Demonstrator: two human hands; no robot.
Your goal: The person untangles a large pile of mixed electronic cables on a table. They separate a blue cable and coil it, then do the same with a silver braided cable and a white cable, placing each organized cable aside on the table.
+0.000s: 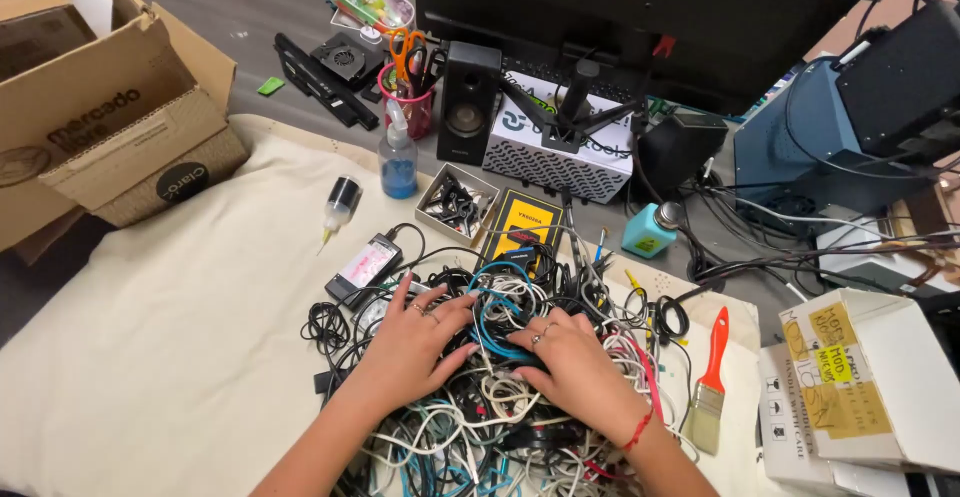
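Under both hands, head view: cable pile [500, 407], tangled, on cream cloth [180, 337]. Left hand [415, 342] lay flat, fingers spread, gripping nothing. Right hand [570, 357] pressed down, fingers curled into a blue cable [487, 332]; hold uncertain. Right of right hand: brush [710, 387]. Beyond left hand: adapter [364, 267], bottle [398, 162]. Best practice, judged: pin the heap, draw one lead slowly.

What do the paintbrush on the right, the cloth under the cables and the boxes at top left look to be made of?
The paintbrush seems to have a glossy orange plastic handle, a metal band and pale bristles. The cloth looks like matte cream fabric, softly creased. The boxes look like brown corrugated cardboard, with folded flaps. Both hands, left hand and right hand, rest on the cable pile.
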